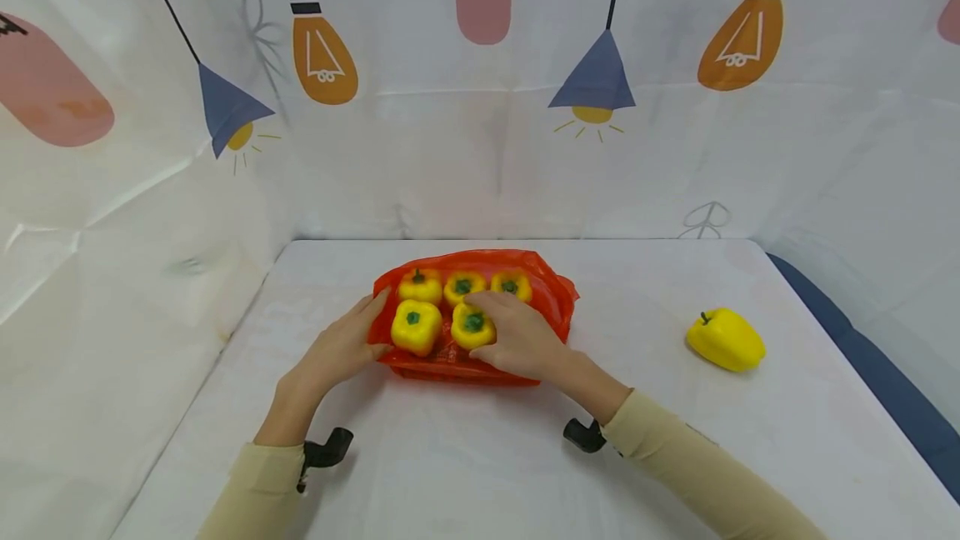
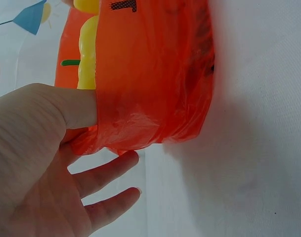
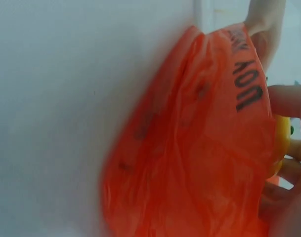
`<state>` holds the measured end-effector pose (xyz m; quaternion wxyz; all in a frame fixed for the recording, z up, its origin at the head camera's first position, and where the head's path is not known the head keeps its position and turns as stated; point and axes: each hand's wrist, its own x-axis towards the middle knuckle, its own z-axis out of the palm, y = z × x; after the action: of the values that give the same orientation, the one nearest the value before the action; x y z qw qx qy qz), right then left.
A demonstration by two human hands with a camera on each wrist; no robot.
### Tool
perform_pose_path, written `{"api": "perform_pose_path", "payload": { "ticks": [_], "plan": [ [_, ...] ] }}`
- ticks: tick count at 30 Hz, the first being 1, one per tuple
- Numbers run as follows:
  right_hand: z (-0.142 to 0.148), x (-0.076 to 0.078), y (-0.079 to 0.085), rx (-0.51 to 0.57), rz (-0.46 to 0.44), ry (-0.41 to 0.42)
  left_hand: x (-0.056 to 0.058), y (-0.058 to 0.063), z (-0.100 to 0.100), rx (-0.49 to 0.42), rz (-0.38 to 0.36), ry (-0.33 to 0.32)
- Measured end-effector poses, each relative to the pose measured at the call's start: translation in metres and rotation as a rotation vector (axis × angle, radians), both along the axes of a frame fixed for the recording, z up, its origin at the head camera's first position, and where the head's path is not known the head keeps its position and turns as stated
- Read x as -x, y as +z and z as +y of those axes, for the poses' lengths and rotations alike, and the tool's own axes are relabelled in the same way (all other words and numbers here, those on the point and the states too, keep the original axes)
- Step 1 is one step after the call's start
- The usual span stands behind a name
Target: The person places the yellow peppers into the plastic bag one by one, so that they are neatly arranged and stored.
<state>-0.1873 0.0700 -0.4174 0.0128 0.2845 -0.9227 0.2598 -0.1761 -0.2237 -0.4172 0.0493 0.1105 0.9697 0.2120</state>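
Note:
A red plastic bag [image 1: 465, 370] lies wide open at the middle of the table, with several yellow bell peppers inside, stems upward. At its left side, my left hand [image 1: 341, 347] holds the bag's rim; in the left wrist view the thumb goes inside and other fingers stay outside the red film. My right hand [image 1: 523, 335] reaches over the bag's right part and grips the front right bell pepper [image 1: 472, 328] between thumb and fingers. Beside that one sits another bell pepper [image 1: 416, 328], nearer the left hand. Part of the right hand's grip is hidden behind the bag in the right wrist view.
One more yellow bell pepper [image 1: 726, 340] lies on its side on the white table [image 1: 645, 290], well right of the bag. A white printed curtain [image 1: 450, 157] hangs behind and along the sides. Something dark blue [image 1: 862, 348] shows past the table's right edge.

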Motion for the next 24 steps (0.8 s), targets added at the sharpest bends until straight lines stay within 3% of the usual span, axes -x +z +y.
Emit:
{"api": "perform_pose_path", "payload": {
  "ticks": [9, 19, 24],
  "plan": [
    [-0.013, 0.001, -0.010, -0.011, -0.045, -0.007, 0.001, 0.000, 0.002, -0.013, -0.031, 0.014],
    [-0.020, 0.005, -0.021, 0.001, 0.083, 0.008, 0.001, -0.002, 0.001, -0.018, -0.039, 0.029],
    [-0.021, 0.005, -0.023, -0.016, 0.104, -0.009, 0.001, -0.002, 0.001, -0.020, -0.034, 0.022]
  ]
}}
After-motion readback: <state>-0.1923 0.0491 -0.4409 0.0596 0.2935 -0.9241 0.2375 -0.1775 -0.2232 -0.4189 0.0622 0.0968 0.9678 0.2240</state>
